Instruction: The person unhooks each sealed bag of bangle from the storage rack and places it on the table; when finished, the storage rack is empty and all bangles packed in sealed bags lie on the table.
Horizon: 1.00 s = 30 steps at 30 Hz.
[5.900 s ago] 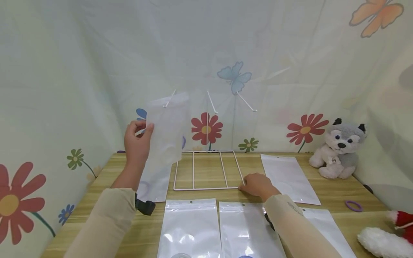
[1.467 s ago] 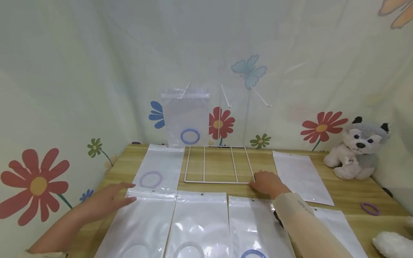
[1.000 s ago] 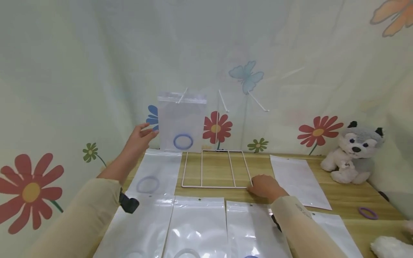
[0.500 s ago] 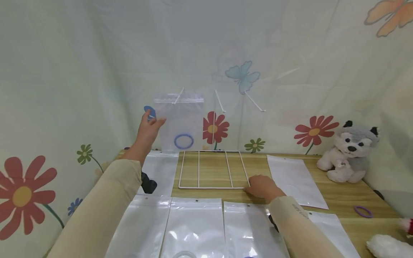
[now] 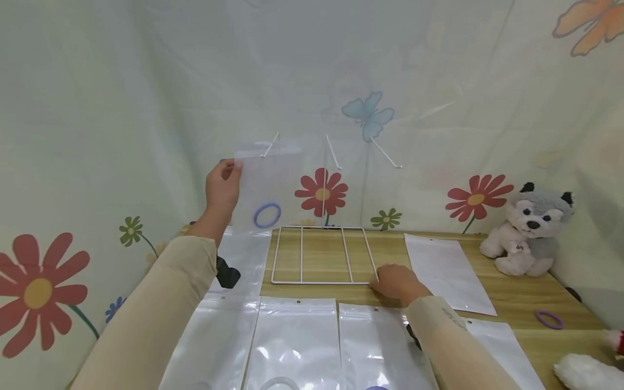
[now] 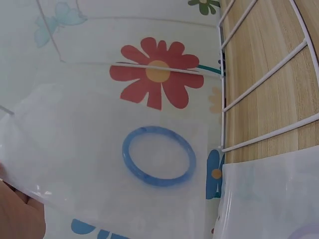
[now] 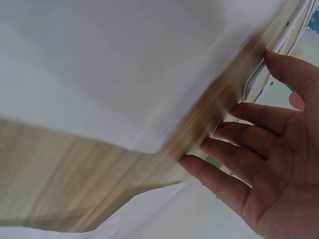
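Note:
A clear zip bag (image 5: 265,173) with a blue ring (image 5: 267,215) inside hangs at the leftmost prong of the white wire rack (image 5: 317,283). My left hand (image 5: 221,187) pinches the bag's left edge, just below its zip strip. In the left wrist view, the blue ring (image 6: 159,157) shows through the cloudy plastic, while only part of my left hand (image 6: 20,214) is seen. Down on the table, my right hand (image 5: 397,283) holds the rack's front right corner. In the right wrist view, the thumb and fingertips of my right hand (image 7: 279,154) meet the wire there.
Several flat bags lie around the rack, including one in front (image 5: 297,346) and one at right (image 5: 450,273). A purple ring (image 5: 549,319) lies on the wooden table (image 5: 526,298). A plush husky (image 5: 524,230) sits at the back right. Flowered cloth hangs behind.
My left hand rose from the front bags to the hanging bag and took its edge. The bag has turned slightly, shifting its ring left. My right hand stays at the rack's corner.

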Tool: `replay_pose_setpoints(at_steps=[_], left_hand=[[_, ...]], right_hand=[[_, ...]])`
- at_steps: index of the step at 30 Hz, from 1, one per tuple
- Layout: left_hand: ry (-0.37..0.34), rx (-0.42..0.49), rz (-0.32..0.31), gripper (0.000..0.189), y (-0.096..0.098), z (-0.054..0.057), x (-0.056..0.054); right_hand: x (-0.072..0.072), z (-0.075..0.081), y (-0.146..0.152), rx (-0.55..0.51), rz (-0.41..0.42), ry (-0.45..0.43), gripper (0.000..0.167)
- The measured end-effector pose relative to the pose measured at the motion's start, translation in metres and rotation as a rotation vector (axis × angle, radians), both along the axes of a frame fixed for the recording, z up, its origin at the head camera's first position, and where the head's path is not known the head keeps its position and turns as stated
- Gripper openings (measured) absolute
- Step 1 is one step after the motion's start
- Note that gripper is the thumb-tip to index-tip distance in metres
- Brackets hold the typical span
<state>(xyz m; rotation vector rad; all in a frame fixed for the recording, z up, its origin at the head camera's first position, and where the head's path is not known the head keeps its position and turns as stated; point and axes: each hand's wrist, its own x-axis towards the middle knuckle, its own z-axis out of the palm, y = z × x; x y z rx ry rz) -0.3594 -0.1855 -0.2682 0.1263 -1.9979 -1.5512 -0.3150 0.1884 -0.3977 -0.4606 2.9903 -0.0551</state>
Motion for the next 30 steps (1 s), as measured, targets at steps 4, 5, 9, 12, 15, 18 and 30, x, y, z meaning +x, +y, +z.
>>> replay_pose_setpoints(at_steps=[4,5,9,12,15,18,30], left_hand=[[0.059,-0.007,0.007,0.035,0.002,0.001,0.011],[0.075,-0.007,0.006,0.035,0.003,0.001,0.014],[0.132,0.013,-0.012,0.034,0.005,0.0,0.028],[0.16,0.052,-0.022,0.032,0.006,0.001,0.037],[0.143,0.097,-0.024,0.03,0.006,0.003,0.044],[0.115,0.143,-0.028,0.025,0.005,0.006,0.051],[0.087,0.19,-0.066,0.02,-0.005,0.017,0.076]], right_hand=[[0.0,0.0,0.0,-0.001,0.0,0.0,0.033],[0.0,0.0,0.0,-0.001,0.0,0.0,0.033],[0.001,0.001,0.0,-0.003,0.001,-0.005,0.033],[0.002,0.002,0.0,-0.001,0.006,-0.006,0.033],[0.002,0.002,0.0,0.006,0.013,-0.002,0.033],[0.002,0.002,0.0,0.011,0.017,0.001,0.033],[0.002,0.0,-0.001,0.004,0.016,-0.013,0.033]])
